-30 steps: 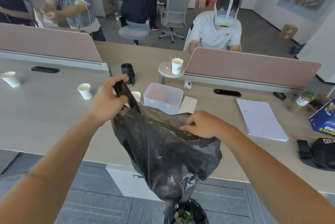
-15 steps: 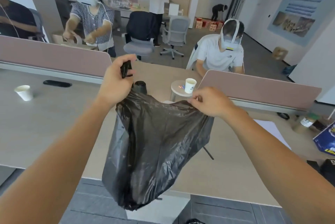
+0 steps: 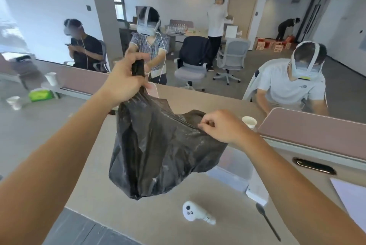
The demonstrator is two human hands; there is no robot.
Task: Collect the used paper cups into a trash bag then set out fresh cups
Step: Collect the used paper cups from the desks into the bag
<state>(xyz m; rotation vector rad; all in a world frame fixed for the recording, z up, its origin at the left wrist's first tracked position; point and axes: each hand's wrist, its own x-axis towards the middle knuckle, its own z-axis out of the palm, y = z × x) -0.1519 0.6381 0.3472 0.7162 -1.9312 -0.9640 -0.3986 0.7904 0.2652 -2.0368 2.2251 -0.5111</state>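
The black trash bag is held up above the table — its handle gripped by the left hand, its rim pinched by the right hand, a paper cup just beyond.

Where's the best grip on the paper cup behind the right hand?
Round its side wall just under the rim, coming from the left: the paper cup stands upright, mouth up, with the pink divider close on its right. Its lower part is hidden behind the right hand.
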